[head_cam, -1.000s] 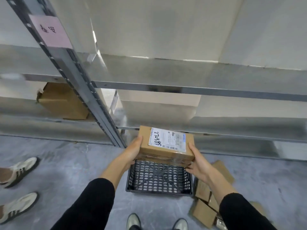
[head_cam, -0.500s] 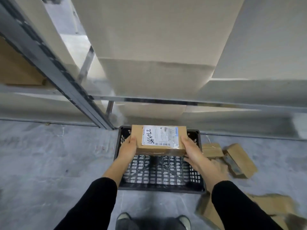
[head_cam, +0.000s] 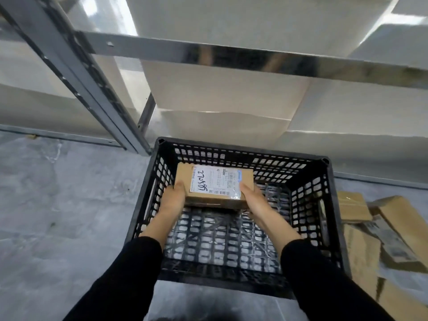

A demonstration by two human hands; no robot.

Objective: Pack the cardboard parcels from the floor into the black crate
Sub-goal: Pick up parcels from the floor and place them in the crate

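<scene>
A black lattice crate (head_cam: 328,205) stands on the grey floor in front of me. Inside it, near its far left wall, I hold a small cardboard parcel (head_cam: 183,179) with a white shipping label on top. My left hand (head_cam: 172,200) grips the parcel's left end and my right hand (head_cam: 253,201) grips its right end. The parcel is low in the crate; whether it touches the bottom I cannot tell. More cardboard parcels (head_cam: 375,230) lie on the floor to the right of the crate.
A grey metal shelving upright (head_cam: 76,72) slants down to the floor just left of the crate's far corner. A horizontal shelf beam (head_cam: 231,52) crosses above. Large pale boxes (head_cam: 220,93) sit behind the crate on and under the shelf.
Both hands have lowered the parcel from above the crate's rim down into the crate. The view has tilted down and come closer to the crate.
</scene>
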